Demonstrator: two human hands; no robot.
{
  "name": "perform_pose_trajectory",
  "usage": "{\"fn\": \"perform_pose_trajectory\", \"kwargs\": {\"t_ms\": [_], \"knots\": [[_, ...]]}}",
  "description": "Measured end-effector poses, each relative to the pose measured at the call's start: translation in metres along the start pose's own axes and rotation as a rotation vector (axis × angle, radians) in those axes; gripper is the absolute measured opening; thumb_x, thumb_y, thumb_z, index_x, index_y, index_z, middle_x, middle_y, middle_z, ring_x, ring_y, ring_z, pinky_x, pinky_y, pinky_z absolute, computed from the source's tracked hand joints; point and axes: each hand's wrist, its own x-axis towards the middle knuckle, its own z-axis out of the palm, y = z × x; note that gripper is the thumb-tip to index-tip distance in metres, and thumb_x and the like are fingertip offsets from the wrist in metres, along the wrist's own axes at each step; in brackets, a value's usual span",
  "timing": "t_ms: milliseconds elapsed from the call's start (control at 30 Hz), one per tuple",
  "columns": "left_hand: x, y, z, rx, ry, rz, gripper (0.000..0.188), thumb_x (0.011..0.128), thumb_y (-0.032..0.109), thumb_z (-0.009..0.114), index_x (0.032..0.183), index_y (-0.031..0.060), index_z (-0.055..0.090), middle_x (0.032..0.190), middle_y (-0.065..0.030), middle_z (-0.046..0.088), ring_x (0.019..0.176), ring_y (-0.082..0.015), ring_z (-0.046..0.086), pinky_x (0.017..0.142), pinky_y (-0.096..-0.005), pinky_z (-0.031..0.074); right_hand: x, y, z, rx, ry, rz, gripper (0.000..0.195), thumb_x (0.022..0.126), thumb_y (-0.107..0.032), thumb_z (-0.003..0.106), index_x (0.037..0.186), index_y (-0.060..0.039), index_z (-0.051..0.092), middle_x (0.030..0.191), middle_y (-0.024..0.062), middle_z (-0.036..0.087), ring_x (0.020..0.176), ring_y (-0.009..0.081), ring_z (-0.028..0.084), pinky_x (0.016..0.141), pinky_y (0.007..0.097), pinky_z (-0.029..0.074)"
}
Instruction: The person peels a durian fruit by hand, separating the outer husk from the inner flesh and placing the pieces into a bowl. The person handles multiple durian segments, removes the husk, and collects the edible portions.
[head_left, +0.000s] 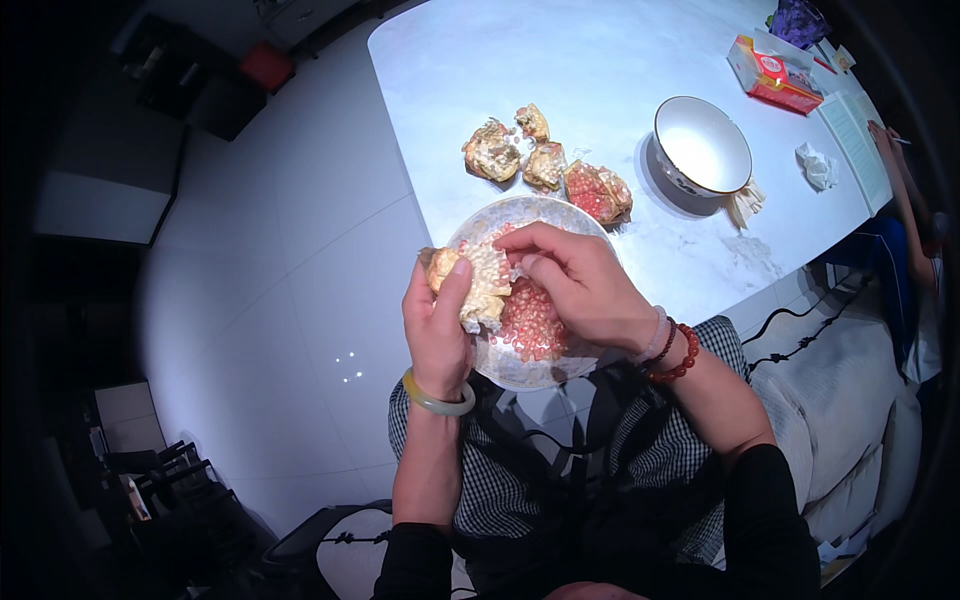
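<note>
My left hand (442, 330) grips a broken piece of pomegranate (487, 281), its pale membrane and some seeds facing my right hand. The fingertips of my right hand (574, 281) touch the piece's right edge; whether they pinch a seed cannot be seen. Both hands are over a patterned plate (574, 210) at the table's near edge, which bears a heap of loose red pomegranate seeds (534, 322). Just beyond the plate lie several pomegranate pieces: a red, seed-filled one (598, 193) and paler ones, mostly membrane and rind (491, 151).
On the white table (465, 60) stands a deep white bowl (703, 146), with crumpled tissue (746, 202) beside it. Farther right are another crumpled tissue (817, 166), a tissue pack (776, 75) and an open book (855, 142), where another person's hands (889, 142) hold a pen.
</note>
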Motion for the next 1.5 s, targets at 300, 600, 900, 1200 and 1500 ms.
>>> {"fn": "perform_pose_trajectory", "kwargs": {"t_ms": [300,600,900,1200,1500], "knots": [[-0.002,0.007,0.006,-0.106,-0.003,-0.048,0.021,0.105,0.014,0.05,0.121,-0.0007,0.053,0.106,-0.0146,0.069,0.077,-0.0171,0.072,0.061,-0.0269,0.062,-0.003,-0.015,0.002,0.007,0.007,0.129,0.026,0.094,-0.02,0.071,0.105,0.0024,0.066,0.086,0.0099,0.069,0.068,0.0107,0.065,0.066,0.0267,0.053],[-0.003,0.014,0.009,-0.146,-0.046,-0.112,0.022,0.106,0.015,0.049,0.122,-0.0012,0.051,0.105,-0.0146,0.068,0.075,-0.0166,0.071,0.06,-0.0261,0.061,-0.003,-0.004,0.008,0.271,0.004,0.109,0.018,0.095,-0.012,0.068,0.104,0.0042,0.065,0.088,0.0093,0.069,0.074,0.0105,0.066,0.068,0.0261,0.055],[0.001,0.011,0.001,-0.117,-0.037,-0.062,0.022,0.106,0.014,0.049,0.122,-0.0016,0.051,0.103,-0.0153,0.069,0.075,-0.0179,0.071,0.061,-0.0266,0.061,0.0,0.006,0.001,0.301,-0.061,0.035,0.025,0.096,-0.011,0.065,0.116,0.0039,0.066,0.093,0.0075,0.069,0.084,0.0091,0.067,0.075,0.0243,0.054],[-0.002,0.006,0.007,-0.115,-0.037,-0.047,0.022,0.106,0.013,0.048,0.123,-0.001,0.05,0.106,-0.0158,0.068,0.076,-0.0182,0.071,0.062,-0.0277,0.062,0.0,-0.003,0.001,0.198,-0.042,0.095,0.026,0.093,-0.011,0.074,0.115,0.0011,0.067,0.094,0.001,0.067,0.083,0.0029,0.06,0.074,0.0188,0.051],[0.002,0.006,-0.009,-0.191,-0.141,-0.14,0.03,0.106,0.016,0.049,0.13,-0.0022,0.046,0.109,-0.0168,0.067,0.078,-0.0186,0.072,0.061,-0.0269,0.063,0.001,0.002,-0.001,0.179,-0.041,-0.018,0.023,0.092,-0.007,0.074,0.111,0.0022,0.067,0.091,0.0011,0.066,0.081,0.002,0.061,0.071,0.0165,0.051]]}}
